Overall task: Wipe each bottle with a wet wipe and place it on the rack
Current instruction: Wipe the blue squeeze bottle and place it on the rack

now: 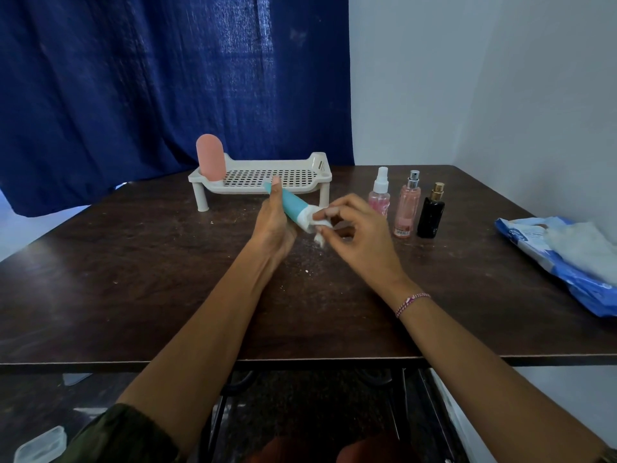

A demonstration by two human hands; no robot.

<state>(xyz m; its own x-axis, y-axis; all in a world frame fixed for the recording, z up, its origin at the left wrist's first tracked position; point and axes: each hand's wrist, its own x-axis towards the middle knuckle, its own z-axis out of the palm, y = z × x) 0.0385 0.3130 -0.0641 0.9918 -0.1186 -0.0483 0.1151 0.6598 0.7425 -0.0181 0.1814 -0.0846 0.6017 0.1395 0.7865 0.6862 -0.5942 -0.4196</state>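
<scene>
Left hand grips teal tube, tilted above table; right hand pinches wet wipe against cap.

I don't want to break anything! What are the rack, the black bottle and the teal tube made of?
The rack looks like matte cream plastic, moulded in one piece with square holes. The black bottle seems glossy glass, maybe hard plastic: light glints on it. The teal tube looks like smooth, soft plastic, with a white cap.
</scene>
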